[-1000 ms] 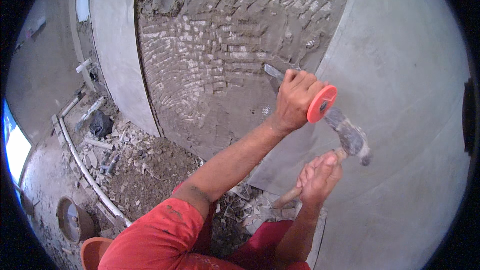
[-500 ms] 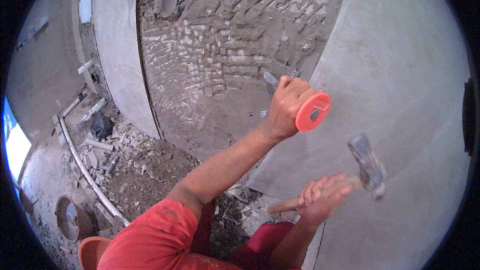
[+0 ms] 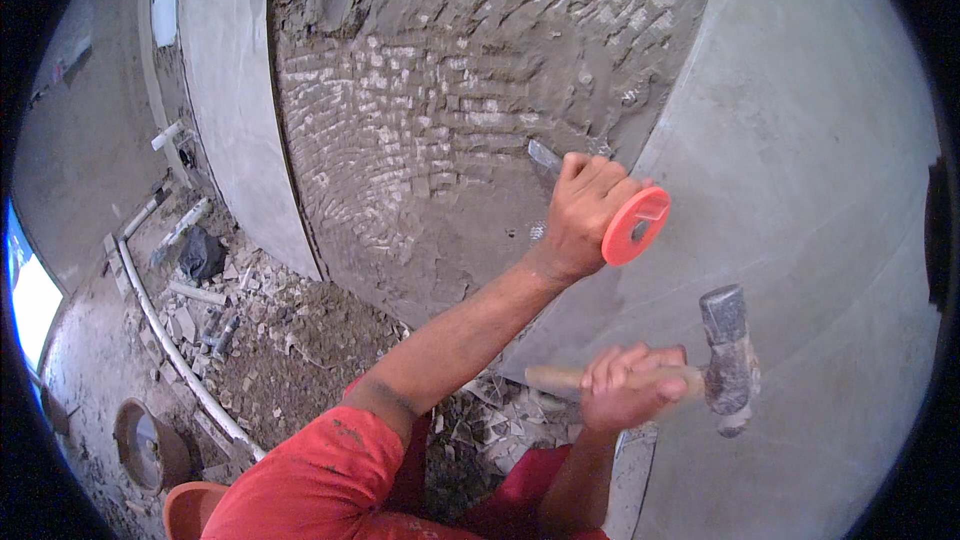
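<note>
My left hand (image 3: 590, 210) is closed around the grip of a chisel (image 3: 543, 155), whose flat metal end shows beyond my fingers near the wall. A round orange hand guard (image 3: 636, 227) covers the chisel's near end, with the metal striking head in its middle. Lower and to the right, my right hand (image 3: 632, 385) grips the wooden handle of a hammer (image 3: 728, 360). The hammer's worn grey head stands apart from the chisel. Rough, grooved grey mortar (image 3: 400, 130) on the wall lies behind the chisel; the exact contact of its tip is unclear.
A smooth grey panel (image 3: 800, 190) fills the right side, and a narrower panel (image 3: 225, 90) stands at left. Rubble (image 3: 290, 330) covers the ground below. A white pipe (image 3: 180, 350), a black bag (image 3: 202, 253) and a bucket (image 3: 150, 445) lie to the left.
The hammer has dropped slightly, and its head has turned more upright. My left hand with the chisel has shifted a little to the right in view.
</note>
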Demonstrator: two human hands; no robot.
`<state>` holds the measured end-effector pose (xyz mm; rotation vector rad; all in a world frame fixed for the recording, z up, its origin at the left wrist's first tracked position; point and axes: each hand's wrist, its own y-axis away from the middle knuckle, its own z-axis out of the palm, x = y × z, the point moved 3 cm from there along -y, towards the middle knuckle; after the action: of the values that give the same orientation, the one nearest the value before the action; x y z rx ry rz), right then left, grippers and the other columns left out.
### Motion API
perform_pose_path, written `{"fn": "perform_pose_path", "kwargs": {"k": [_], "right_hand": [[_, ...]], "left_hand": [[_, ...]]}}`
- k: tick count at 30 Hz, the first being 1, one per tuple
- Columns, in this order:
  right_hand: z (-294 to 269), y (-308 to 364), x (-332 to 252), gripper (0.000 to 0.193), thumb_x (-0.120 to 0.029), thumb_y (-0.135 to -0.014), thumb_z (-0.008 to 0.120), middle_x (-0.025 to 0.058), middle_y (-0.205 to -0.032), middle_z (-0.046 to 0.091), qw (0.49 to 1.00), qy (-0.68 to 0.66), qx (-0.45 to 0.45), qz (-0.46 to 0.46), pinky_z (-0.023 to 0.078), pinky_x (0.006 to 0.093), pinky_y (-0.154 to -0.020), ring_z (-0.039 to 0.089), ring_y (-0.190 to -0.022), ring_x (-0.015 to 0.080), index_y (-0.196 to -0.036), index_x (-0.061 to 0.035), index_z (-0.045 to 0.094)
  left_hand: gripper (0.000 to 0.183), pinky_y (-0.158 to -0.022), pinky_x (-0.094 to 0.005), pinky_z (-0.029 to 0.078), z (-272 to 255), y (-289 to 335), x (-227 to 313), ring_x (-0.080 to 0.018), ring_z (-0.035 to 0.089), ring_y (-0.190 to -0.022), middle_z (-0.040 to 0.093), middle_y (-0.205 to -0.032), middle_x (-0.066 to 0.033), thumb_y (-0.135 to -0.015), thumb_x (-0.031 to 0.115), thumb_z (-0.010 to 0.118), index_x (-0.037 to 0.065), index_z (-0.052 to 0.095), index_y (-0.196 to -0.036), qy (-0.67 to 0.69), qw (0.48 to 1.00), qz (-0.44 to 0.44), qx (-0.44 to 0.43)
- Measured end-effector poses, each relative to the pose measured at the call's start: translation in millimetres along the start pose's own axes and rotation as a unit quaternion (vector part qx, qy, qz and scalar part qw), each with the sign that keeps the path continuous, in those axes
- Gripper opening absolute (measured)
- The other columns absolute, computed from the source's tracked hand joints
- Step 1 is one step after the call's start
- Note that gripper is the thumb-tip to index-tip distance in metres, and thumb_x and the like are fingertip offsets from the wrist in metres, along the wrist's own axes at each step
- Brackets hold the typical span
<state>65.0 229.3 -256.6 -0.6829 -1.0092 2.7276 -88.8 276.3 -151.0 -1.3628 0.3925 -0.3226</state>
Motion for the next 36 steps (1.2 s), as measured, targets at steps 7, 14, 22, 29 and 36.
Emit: {"fn": "perform_pose_path", "kwargs": {"k": [7,14,22,29,36], "right_hand": [[-17,-15,13,0.047,-0.051,-0.098,0.058,0.0039,-0.058,0.047,0.928,0.29,0.012,0.234,0.041,0.0319,-0.035,0.043,-0.04,0.0153,-0.089,-0.0061,0.047],[7,12,-21,0.051,-0.064,-0.098,0.049,0.0052,-0.059,0.044,0.989,0.135,-0.064,-0.008,0.036,0.0274,-0.032,0.037,-0.038,0.0131,-0.1,-0.0138,0.042],[3,-7,18,0.052,-0.061,-0.1,0.05,0.0041,-0.06,0.044,0.929,0.344,0.068,0.12,0.037,0.0261,-0.032,0.036,-0.038,0.0117,-0.093,-0.0103,0.041],[-13,-8,22,0.046,-0.051,-0.103,0.05,0.0025,-0.057,0.041,0.946,0.319,-0.007,-0.052,0.038,0.0274,-0.032,0.038,-0.038,0.0109,-0.085,-0.0091,0.042],[14,-12,-4,0.043,-0.044,-0.105,0.048,0.0032,-0.055,0.041,0.972,0.228,-0.054,-0.004,0.038,0.0279,-0.033,0.037,-0.038,0.011,-0.084,-0.0077,0.042]], "left_hand": [[0.016,-0.07,-0.0393,0.039,-28,6,-31,-0.0239,0.057,-0.074,0.054,-0.076,-0.004,-0.077,0.012,0.077,0.009,0.064,-0.086,-0.062,0.996,-0.015,-0.059],[0.025,-0.07,-0.0388,0.04,-27,-7,-2,-0.0226,0.058,-0.073,0.054,-0.078,-0.0031,-0.073,0.014,0.081,0.008,0.067,-0.092,0.069,0.996,0.036,-0.042],[0.021,-0.071,-0.0373,0.039,-18,-10,-19,-0.0226,0.056,-0.073,0.052,-0.076,-0.0042,-0.074,0.015,0.077,0.007,0.066,-0.09,0.028,0.999,0.014,0.004],[0.015,-0.069,-0.0377,0.036,-7,-17,-15,-0.0233,0.052,-0.069,0.049,-0.074,-0.0046,-0.08,0.012,0.075,0.008,0.061,-0.083,0.012,1.0,0.013,0.017],[0.018,-0.067,-0.0382,0.037,-12,-12,-23,-0.0238,0.056,-0.069,0.056,-0.076,-0.0044,-0.077,0.009,0.08,0.009,0.063,-0.081,-0.025,0.999,-0.004,0.046]]}}
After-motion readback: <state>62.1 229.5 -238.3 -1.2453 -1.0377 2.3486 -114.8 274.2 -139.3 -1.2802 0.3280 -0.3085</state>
